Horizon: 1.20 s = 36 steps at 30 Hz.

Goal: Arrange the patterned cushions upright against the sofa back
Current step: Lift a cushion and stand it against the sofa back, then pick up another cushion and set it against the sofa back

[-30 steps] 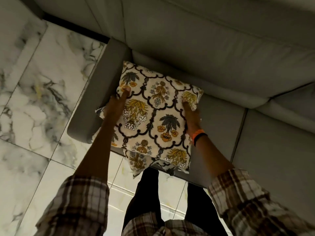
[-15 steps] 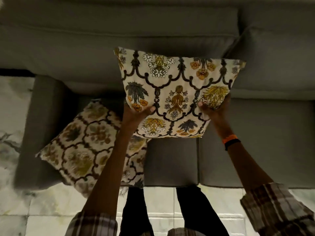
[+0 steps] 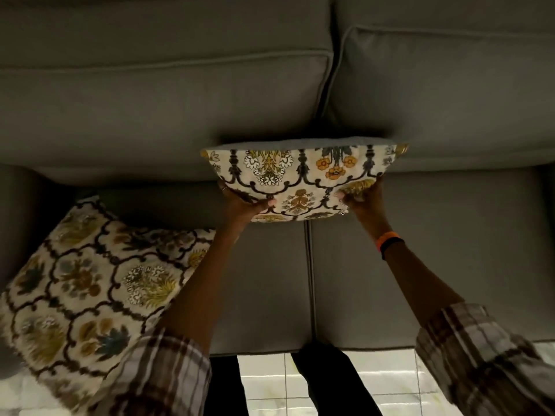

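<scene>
Both hands on one cream floral-patterned square cushion [image 3: 300, 178] with dark scrollwork and yellow flowers. Left hand [image 3: 243, 202] grips its lower left corner, thumb across the front face, fingers wrapped behind. Right hand [image 3: 362, 199] pinches the lower right corner the same way; orange and black wristbands [image 3: 389, 243] on that wrist. Cushion stands upright on the grey sofa seat [image 3: 420, 250], straddling the seam between the two seat pads, plain grey reverse against the grey sofa back cushions [image 3: 180, 109]. Second matching patterned cushion [image 3: 90, 280] lies flat at the left end of the seat near the armrest, one corner overhanging the front edge. Plaid shirt sleeves [image 3: 480, 355] pushed up both forearms. Pale tiled floor [image 3: 267, 382] below.
</scene>
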Tool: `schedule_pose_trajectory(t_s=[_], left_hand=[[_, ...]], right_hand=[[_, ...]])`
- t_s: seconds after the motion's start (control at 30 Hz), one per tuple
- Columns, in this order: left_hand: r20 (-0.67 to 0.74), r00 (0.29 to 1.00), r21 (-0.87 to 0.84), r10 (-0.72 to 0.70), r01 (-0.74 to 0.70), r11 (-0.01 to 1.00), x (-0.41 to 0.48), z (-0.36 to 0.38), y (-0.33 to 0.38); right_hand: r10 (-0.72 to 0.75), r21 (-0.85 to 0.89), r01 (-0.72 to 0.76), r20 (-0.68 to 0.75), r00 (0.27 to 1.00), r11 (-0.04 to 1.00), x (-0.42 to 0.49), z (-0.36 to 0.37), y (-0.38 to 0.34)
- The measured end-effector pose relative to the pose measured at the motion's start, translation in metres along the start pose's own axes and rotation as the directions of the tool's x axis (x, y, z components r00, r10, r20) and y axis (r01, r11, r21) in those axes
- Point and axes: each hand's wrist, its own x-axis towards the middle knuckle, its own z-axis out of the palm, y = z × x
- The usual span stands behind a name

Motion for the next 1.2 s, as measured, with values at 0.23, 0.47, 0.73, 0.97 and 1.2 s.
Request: schedule_pose_trajectory(t_s=[0.23,0.47,0.73,0.97,1.2], left_hand=[[0.016,0.995,0.170,-0.096,0.092,0.981,-0.026,-0.016,-0.014],[-0.368,0.927,0.503,0.076,0.129,0.855,-0.088,-0.140,-0.058],[-0.755,0.601,0.062,-0.264,0.465,0.883,-0.140,-0.346,-0.164],[-0.564,0.539,-0.509,-0.625,0.369,0.778,-0.151,-0.423,-0.200],[-0.614,0.562,-0.541,-0.555,0.212,0.814,-0.161,-0.404,-0.170]], right_hand=[[0.270,-0.119,-0.301,-0.223,0.937,0.946,-0.063,0.053,-0.003],[0.082,-0.525,0.124,0.352,0.933,0.842,-0.133,0.201,-0.057],[0.168,-0.412,0.120,0.596,0.785,0.903,-0.166,0.398,-0.134],[0.281,-0.378,-0.069,0.542,0.792,0.923,-0.140,0.506,-0.136],[0.118,-0.159,-0.053,0.433,0.894,0.986,-0.158,0.472,-0.135]])
